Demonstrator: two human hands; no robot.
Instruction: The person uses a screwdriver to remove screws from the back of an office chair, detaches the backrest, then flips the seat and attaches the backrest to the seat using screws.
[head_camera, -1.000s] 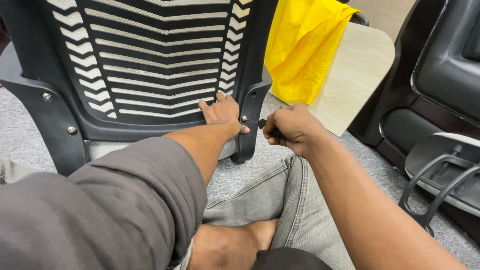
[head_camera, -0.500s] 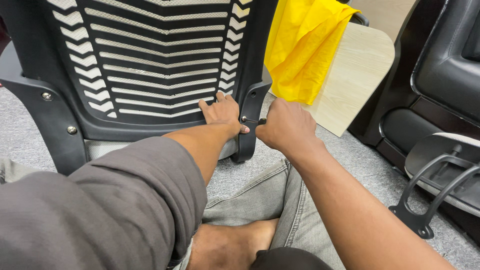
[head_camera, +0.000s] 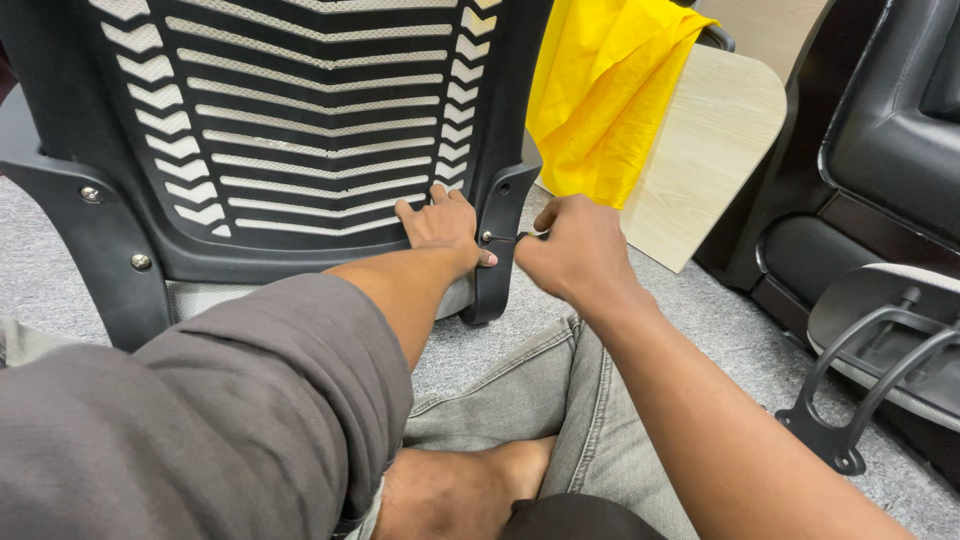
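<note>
A black plastic chair back (head_camera: 280, 120) with a slotted white-mesh panel stands upright on the grey carpet in front of me. My left hand (head_camera: 440, 225) presses flat against its lower right part, fingers spread, beside the right side bracket (head_camera: 497, 240). My right hand (head_camera: 572, 250) is closed around a small dark tool (head_camera: 505, 238) whose thin shaft meets a screw in that bracket. Two more screws (head_camera: 90, 194) show on the left bracket.
A yellow cloth (head_camera: 600, 90) hangs over a light wooden board (head_camera: 700, 150) behind the chair back. At the right stand black chair parts (head_camera: 880, 140) and a black armrest frame (head_camera: 860, 390). My crossed legs in grey jeans (head_camera: 560, 410) lie below.
My right hand has turned on the tool: its knuckles rolled upward and the hand shifted slightly closer to the bracket. My left hand has stayed in place.
</note>
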